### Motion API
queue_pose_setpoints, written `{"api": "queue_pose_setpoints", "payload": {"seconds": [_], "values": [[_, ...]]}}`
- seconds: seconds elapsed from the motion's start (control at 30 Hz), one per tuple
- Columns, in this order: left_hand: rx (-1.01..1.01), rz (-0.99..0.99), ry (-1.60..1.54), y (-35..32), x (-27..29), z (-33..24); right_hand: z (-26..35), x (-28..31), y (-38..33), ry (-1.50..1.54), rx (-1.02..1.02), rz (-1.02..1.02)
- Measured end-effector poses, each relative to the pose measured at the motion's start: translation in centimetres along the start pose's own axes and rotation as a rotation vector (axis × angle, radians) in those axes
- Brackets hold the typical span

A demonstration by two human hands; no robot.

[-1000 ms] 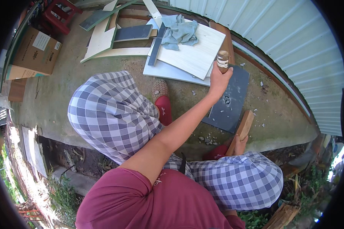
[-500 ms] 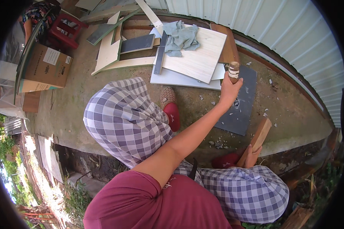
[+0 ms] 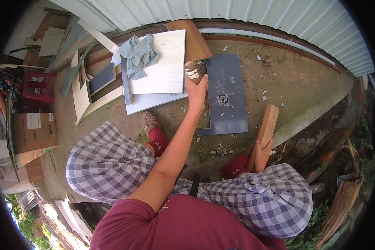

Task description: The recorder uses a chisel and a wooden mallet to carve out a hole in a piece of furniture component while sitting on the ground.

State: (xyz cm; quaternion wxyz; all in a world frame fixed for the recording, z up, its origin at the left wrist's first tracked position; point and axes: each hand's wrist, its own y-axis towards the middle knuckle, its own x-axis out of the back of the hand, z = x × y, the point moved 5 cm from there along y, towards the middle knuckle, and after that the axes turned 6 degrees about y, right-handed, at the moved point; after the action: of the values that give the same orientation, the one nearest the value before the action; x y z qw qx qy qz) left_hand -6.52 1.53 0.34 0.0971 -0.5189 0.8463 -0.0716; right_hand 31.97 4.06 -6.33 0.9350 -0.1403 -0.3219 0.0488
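Note:
My left hand [image 3: 197, 92] is closed round a thick wooden handle [image 3: 192, 71] banded with white wrapping. The rest of that tool is hidden behind my hand. Just right of it, a dark grey panel [image 3: 231, 75] lies flat on the ground, with a ragged, chipped hole [image 3: 223, 99] in its middle. Nearer to me on the right, my right hand [image 3: 262, 153] grips a squared wooden block [image 3: 268, 123] by its lower part. The block stands tilted beside my red-socked foot [image 3: 236, 166], clear of the panel.
Left of the panel, boards [image 3: 168, 50] are stacked under a grey-green cloth [image 3: 138, 56]. Cut panel frames [image 3: 83, 93], a cardboard box [image 3: 36, 131] and a red stool [image 3: 37, 87] stand farther left. A corrugated metal wall [image 3: 275, 16] bounds the far side. Chips [image 3: 221, 152] litter the concrete.
My view has swung to the right, so the scene sits farther left. Both hands keep their holds on the handle and the block; the handle stays at the panel's left side.

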Motion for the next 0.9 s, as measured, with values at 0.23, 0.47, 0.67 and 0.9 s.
{"api": "queue_pose_setpoints", "payload": {"seconds": [0.23,0.47,0.67,0.9], "values": [[0.044,0.06,0.023,-0.8,-1.1,0.6,0.2,0.4,-0.2,-0.055,-0.015,0.054],[0.059,0.078,0.021,-0.7,-1.3,0.9,1.3,0.1,-0.3,-0.044,-0.018,0.046],[0.073,0.068,0.074,-0.7,-0.9,1.0,3.0,-0.3,-0.9,-0.072,-0.002,0.044],[0.064,0.053,0.067,-1.5,-0.7,1.2,3.2,0.1,-1.3,-0.045,0.008,0.076]]}}
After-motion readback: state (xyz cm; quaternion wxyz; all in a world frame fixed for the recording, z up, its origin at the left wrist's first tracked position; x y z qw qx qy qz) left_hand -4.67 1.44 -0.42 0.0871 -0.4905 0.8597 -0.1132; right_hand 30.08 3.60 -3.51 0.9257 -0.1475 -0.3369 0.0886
